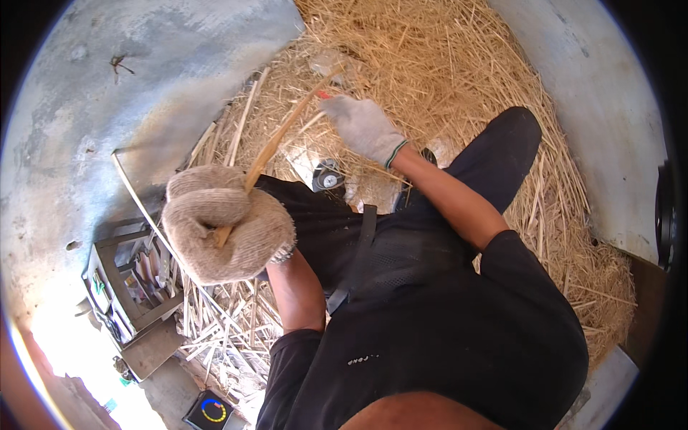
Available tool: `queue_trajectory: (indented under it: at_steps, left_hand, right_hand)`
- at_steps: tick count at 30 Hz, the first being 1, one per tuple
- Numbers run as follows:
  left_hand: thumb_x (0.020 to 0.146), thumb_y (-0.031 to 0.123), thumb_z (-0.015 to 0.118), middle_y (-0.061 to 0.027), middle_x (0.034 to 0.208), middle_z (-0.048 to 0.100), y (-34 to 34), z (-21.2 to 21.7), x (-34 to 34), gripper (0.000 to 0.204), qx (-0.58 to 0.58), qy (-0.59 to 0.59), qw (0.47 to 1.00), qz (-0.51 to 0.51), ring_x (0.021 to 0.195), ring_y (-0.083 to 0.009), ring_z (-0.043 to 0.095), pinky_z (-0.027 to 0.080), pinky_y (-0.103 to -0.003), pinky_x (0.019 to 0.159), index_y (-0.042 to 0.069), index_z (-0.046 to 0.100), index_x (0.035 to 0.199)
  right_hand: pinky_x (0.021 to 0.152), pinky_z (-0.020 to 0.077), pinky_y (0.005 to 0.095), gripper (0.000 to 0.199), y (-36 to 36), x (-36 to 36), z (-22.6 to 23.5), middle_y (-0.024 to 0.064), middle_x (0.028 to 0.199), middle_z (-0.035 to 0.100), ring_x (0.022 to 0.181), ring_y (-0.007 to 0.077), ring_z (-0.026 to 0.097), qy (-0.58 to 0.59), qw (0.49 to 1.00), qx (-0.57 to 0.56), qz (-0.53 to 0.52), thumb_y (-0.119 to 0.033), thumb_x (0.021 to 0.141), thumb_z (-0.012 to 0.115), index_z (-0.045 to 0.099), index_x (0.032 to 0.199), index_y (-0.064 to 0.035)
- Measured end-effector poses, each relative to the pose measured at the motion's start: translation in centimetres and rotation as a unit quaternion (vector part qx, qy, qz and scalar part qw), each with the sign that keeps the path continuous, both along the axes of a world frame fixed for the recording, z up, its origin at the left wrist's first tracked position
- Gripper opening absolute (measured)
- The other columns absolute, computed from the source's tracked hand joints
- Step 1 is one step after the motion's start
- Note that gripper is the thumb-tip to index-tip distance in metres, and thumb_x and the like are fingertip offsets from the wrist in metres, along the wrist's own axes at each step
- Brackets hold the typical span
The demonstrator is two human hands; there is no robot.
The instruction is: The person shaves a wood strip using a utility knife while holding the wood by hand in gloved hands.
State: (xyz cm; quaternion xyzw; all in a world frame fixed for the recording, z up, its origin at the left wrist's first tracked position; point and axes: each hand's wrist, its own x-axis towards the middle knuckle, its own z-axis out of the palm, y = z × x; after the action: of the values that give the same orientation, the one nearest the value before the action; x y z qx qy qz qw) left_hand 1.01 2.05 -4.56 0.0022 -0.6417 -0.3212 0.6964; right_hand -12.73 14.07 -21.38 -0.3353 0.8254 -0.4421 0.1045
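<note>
My left hand [229,226], in a thick beige knitted glove, is closed round a long wooden strip [271,148]. The strip looks like split bamboo and slants up and away to the right, with a short end showing below the fist. My right hand [364,130] wears a thinner pale glove with a green-edged cuff and is closed beside the far part of the strip. A small red piece [324,94] sticks out from its fingers; the rest of what it grips is hidden. Whether this red piece touches the strip I cannot tell.
Straw-like shavings [423,54] cover the floor around my bent legs. Beyond my lap sits a round dark-and-silver object [328,178]. A wooden box [147,313] of assorted things stands at the left, with a thin pale stick [136,188] beside it. Grey walls [172,64] curve round.
</note>
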Motion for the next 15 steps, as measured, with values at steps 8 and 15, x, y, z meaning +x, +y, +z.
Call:
queue_trajectory:
  at_steps: [8, 15]
  left_hand:
    - [0.084, 0.041, 0.061, -0.0057, 0.050, 0.043, -0.4, -0.2, 0.5, 0.046, -0.019, -0.005, 1.000, -0.008, 0.049, -0.0192, 0.052, 0.041, -0.027, 0.044, 0.005, 0.048, 0.059]
    - [0.085, 0.039, 0.065, -0.0056, 0.050, 0.042, -0.3, 0.7, -0.8, 0.048, 0.002, 0.014, 1.000, -0.005, 0.045, -0.0192, 0.049, 0.040, -0.029, 0.041, 0.003, 0.047, 0.059]
  right_hand:
    - [0.061, 0.0525, 0.0511, 0.058, -2.0, -3.0, -4.1, 0.0246, 0.072, 0.064, 0.067, 0.0417, 0.066, 0.021, 0.999, 0.014, -0.044, -0.050, 0.105, 0.037, 0.072, 0.104, -0.0041]
    - [0.065, 0.0538, 0.0480, 0.065, -3.3, -7.1, -5.6, 0.0282, 0.078, 0.065, 0.068, 0.0392, 0.067, -0.036, 0.979, 0.196, -0.044, -0.051, 0.105, 0.033, 0.069, 0.109, 0.0022]
